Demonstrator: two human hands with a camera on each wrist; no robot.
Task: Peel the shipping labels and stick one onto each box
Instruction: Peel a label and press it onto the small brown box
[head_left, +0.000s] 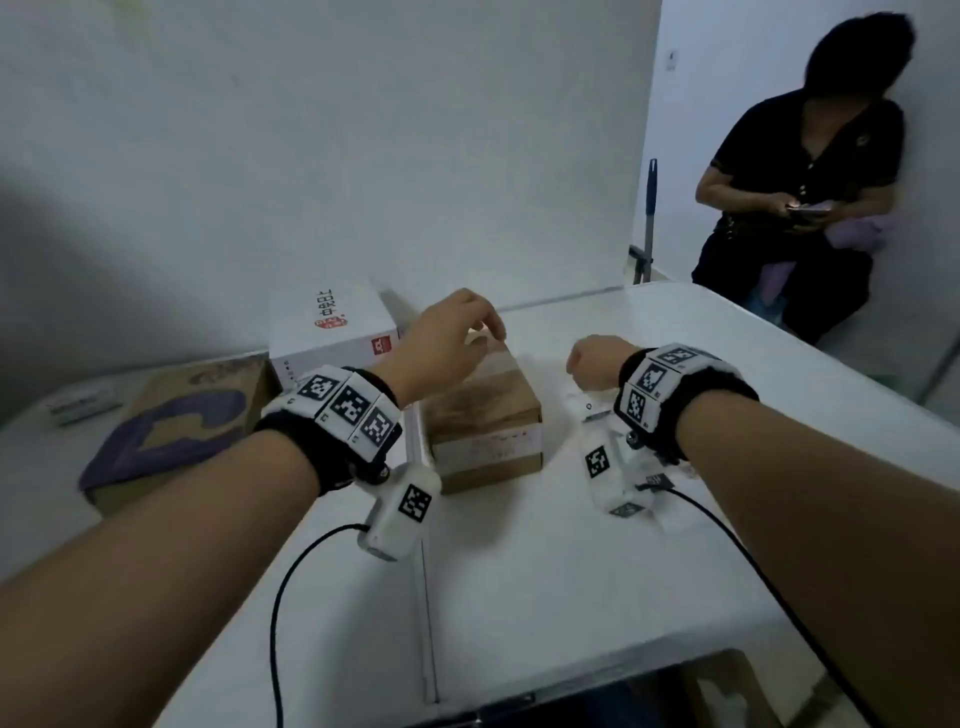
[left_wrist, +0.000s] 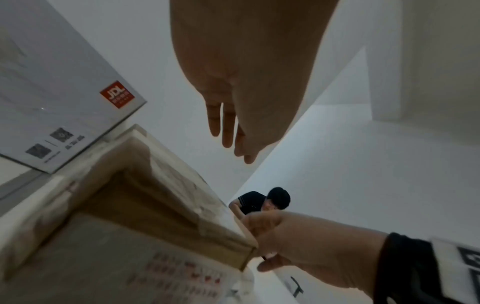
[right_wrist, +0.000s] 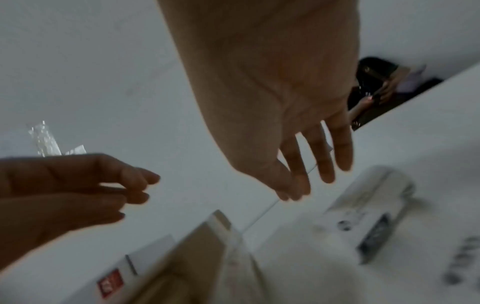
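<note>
A taped brown cardboard box (head_left: 483, 410) stands mid-table; its front face has a pale patch with faint red print (left_wrist: 182, 273). My left hand (head_left: 457, 332) hovers over the box's far top edge with its fingers (left_wrist: 228, 127) straight and relaxed, holding nothing. My right hand (head_left: 592, 364) hangs just right of the box, fingers (right_wrist: 324, 160) loose and empty. White label sheets (head_left: 597, 410) with black print lie on the table under my right wrist, blurred in the right wrist view (right_wrist: 376, 216). A white box with a red logo (head_left: 332, 332) and a brown box with purple print (head_left: 171, 431) sit to the left.
The white table (head_left: 519, 571) meets a white wall behind the boxes. A small white packet (head_left: 83, 408) lies at far left. A person in black (head_left: 810, 197) sits past the table's right edge, beside a pole (head_left: 649, 218). Black cables (head_left: 280, 597) trail from both wrists.
</note>
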